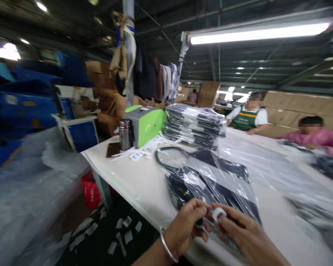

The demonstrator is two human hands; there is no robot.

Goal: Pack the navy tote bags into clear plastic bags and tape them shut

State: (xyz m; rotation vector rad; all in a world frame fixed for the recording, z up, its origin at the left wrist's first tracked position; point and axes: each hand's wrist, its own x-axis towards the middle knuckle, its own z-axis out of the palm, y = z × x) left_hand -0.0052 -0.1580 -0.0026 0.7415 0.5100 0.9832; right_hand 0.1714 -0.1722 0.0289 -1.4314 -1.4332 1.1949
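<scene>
A dark and grey folded garment in a clear plastic bag [222, 177] lies on the white table, a dark green loop [162, 159] showing at its far left corner. Over the bag's near edge, my left hand [187, 225] has its fingers closed in a pinch on the plastic. A metal bangle [166, 245] circles that wrist. My right hand [241, 229], close beside it, holds a small white roll [218, 213] between thumb and fingers. Fine detail between the fingertips is blurred.
A stack of bagged garments [192, 123] stands behind, beside a green-grey machine [147, 123], white strips [152, 146], a steel flask [125, 133] and a phone [113, 149]. More clear plastic [266, 166] covers the right side. Two people [245, 118] work across the table.
</scene>
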